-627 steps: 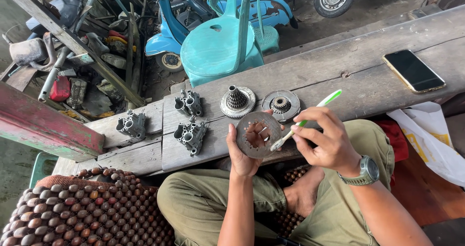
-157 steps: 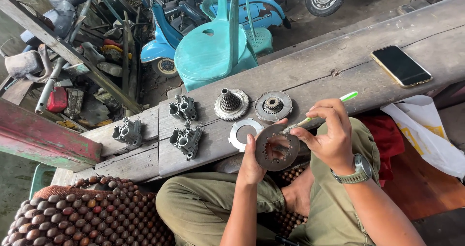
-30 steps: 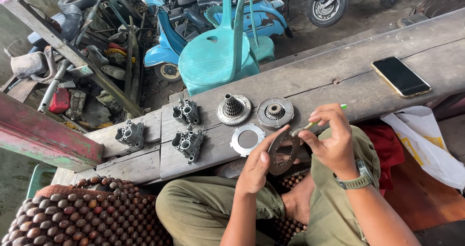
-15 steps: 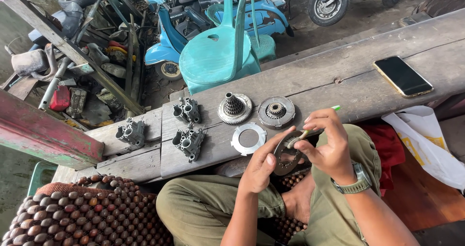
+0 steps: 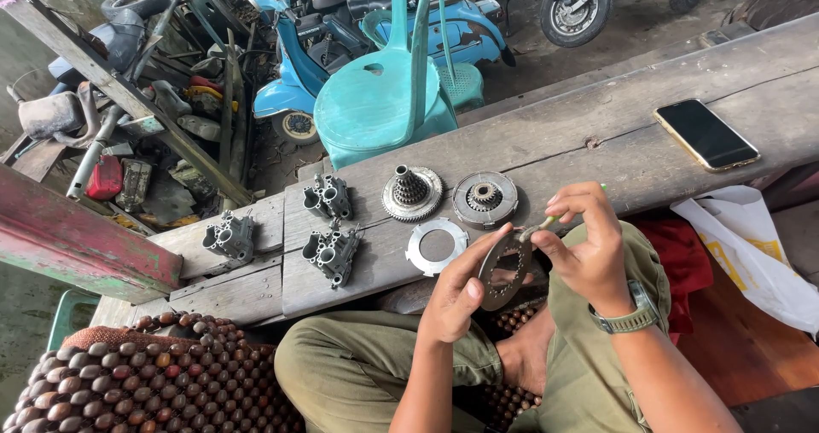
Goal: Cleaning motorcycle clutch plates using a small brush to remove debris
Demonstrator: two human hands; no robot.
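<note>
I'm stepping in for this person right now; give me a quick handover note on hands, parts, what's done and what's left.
Left hand holds the toothed disc on edge over the lap.
Right hand works a green-handled brush at the disc's top edge.
On the plank: ring, gear hub, round plate, three grey castings, phone.
Done: ring set down on the plank.
Left: this disc is in hand, not yet put down.
</note>
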